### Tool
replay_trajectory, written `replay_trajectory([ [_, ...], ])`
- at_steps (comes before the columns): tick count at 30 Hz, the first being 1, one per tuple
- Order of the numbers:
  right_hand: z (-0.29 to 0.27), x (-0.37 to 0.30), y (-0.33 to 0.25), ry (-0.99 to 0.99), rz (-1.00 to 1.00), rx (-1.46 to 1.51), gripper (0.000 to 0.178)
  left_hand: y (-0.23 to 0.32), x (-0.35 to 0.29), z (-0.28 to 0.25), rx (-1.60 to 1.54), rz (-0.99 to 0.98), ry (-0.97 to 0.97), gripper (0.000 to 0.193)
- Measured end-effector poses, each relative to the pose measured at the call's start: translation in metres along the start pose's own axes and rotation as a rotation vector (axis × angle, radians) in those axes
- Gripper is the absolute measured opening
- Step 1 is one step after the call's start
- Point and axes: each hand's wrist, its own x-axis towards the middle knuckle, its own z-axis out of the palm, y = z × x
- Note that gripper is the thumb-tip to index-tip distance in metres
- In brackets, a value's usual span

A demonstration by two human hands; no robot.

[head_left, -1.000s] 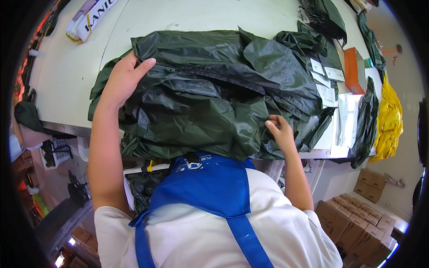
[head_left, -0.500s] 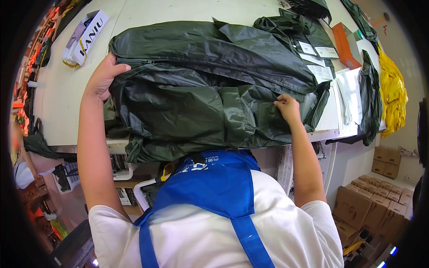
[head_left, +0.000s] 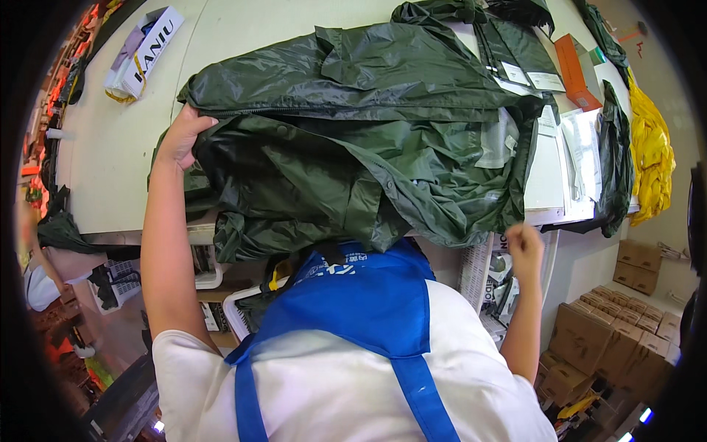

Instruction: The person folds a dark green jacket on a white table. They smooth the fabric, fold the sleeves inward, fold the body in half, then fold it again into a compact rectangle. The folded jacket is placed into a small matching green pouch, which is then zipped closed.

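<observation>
Room to pass lies over the white tabletop (head_left: 250,26) beyond the dark-green zippered jacket (head_left: 294,158), between the white carton (head_left: 152,50) and the dark garments (head_left: 515,53) (an orange box (head_left: 576,74) stands beside them) blocking the right.

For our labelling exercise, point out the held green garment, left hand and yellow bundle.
Held green garment (head_left: 294,173), head view: near panel.
Left hand (head_left: 181,138), head view: middle.
Yellow bundle (head_left: 651,151), head view: middle folds.

White short-sleeved shirt (head_left: 324,387), blue apron (head_left: 346,317), white printing (head_left: 352,264), blue straps (head_left: 425,394)
</observation>
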Motion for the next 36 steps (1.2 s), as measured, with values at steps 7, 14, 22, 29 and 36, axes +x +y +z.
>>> replay_trajectory([
  [7,0.115,0.123,-0.211,-0.288,-0.513,0.572,0.017,0.034,-0.021,0.017,0.164,0.027,-0.092,0.084],
  [14,0.188,0.14,-0.337,-0.989,-0.266,0.767,0.051,0.058,-0.047,0.041,0.411,0.009,-0.09,0.077],
  [22,0.182,0.133,-0.341,-0.896,-0.306,0.714,0.047,0.048,-0.058,0.059,0.491,0.131,0.03,0.048],
  [29,0.14,0.154,-0.281,-0.382,-0.778,0.164,0.024,0.073,-0.045,0.073,0.618,0.112,0.174,0.027],
  [36,0.019,0.191,-0.077,-0.265,-0.262,-0.404,0.025,0.109,-0.042,-0.046,0.149,0.029,0.132,0.04],
])
